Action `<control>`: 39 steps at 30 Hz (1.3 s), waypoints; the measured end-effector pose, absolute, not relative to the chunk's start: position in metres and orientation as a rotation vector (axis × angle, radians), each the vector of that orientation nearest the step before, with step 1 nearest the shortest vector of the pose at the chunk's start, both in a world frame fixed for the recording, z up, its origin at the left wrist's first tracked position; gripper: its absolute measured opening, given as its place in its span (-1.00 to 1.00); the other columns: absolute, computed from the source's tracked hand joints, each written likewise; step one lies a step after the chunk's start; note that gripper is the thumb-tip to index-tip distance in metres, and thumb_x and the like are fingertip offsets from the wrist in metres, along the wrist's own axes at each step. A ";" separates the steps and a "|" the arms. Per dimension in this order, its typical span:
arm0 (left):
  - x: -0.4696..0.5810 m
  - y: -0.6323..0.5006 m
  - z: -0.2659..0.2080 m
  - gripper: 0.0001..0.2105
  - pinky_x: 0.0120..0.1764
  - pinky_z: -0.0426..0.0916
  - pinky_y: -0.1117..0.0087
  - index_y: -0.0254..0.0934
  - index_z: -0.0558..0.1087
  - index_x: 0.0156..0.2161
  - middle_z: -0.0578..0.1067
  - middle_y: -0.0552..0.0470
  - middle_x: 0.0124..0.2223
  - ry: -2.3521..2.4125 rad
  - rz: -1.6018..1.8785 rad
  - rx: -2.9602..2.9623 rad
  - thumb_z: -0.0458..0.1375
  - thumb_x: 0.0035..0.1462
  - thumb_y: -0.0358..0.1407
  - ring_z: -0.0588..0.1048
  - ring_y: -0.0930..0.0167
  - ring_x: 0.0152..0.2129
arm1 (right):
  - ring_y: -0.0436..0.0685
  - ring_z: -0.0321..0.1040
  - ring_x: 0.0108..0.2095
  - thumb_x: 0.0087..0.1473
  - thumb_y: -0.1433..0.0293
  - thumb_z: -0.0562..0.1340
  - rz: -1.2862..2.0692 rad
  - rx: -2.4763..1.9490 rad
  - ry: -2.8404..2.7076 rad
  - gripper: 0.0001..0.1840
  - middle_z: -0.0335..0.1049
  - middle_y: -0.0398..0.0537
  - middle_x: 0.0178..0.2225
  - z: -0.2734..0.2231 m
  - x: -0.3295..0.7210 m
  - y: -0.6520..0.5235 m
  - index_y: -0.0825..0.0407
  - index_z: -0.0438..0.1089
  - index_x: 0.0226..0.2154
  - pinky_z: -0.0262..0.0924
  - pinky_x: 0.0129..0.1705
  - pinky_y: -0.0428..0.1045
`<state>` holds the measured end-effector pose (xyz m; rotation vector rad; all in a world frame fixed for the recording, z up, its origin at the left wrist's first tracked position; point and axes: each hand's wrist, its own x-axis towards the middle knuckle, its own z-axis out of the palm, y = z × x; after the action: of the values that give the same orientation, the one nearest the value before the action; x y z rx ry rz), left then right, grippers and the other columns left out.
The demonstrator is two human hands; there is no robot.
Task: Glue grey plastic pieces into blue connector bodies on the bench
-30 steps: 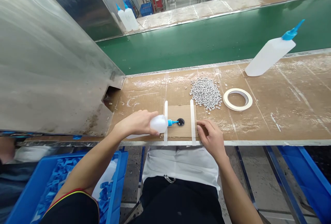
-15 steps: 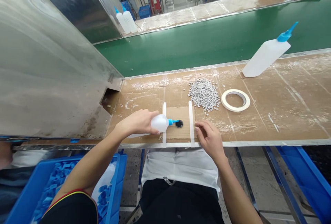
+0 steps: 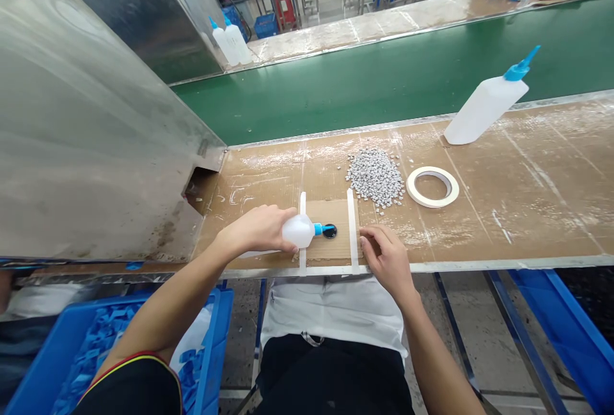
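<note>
My left hand [image 3: 259, 228] is wrapped round a white squeeze bottle [image 3: 298, 231] that lies tilted on its side. The bottle's blue nozzle points right, and its tip is over a small round black piece [image 3: 330, 231]. Under that piece is a cardboard square [image 3: 330, 250], with a white tape strip [image 3: 353, 226] along its right side and another on its left. Just right of this strip rests my right hand [image 3: 387, 255], fingers loosely bent with a gap at the thumb; no object shows in it.
Behind my right hand lie a pile of small grey-white pieces [image 3: 377, 177] and a masking tape roll [image 3: 433, 187]. A second squeeze bottle [image 3: 487, 109] stands tilted at right. A metal housing [image 3: 96, 127] rises at left. Beyond the table runs a green conveyor belt [image 3: 345, 95].
The camera view has shifted slightly. The nozzle tip has moved a little further over the black piece. My right hand keeps its place beside the tape strip.
</note>
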<state>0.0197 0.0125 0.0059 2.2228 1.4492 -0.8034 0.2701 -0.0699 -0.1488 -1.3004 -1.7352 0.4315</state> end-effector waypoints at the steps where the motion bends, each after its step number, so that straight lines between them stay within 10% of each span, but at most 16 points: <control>1: 0.019 0.013 0.006 -0.36 -0.29 0.33 0.24 -0.26 0.46 0.13 0.63 -0.23 -0.14 1.455 -0.803 2.223 0.22 0.04 0.11 0.59 0.01 -0.19 | 0.23 0.48 -0.18 0.37 0.34 0.13 0.432 -1.298 -1.736 -0.81 0.54 0.02 -0.23 -0.148 0.270 -0.070 -0.04 0.46 -0.16 0.38 -0.15 0.10; 39: 0.018 0.014 0.008 -0.40 -0.31 0.32 0.25 -0.27 0.46 0.09 0.63 -0.22 -0.16 1.466 -0.829 2.188 0.22 0.05 0.09 0.59 0.05 -0.24 | 0.22 0.47 -0.18 0.38 0.34 0.13 0.404 -1.291 -1.736 -0.83 0.53 0.01 -0.23 -0.150 0.269 -0.070 -0.05 0.45 -0.15 0.38 -0.15 0.09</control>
<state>0.0184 0.0139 0.0076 2.1881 1.4663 -0.8293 0.2689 -0.0700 -0.1504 -1.2910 -1.7357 0.4038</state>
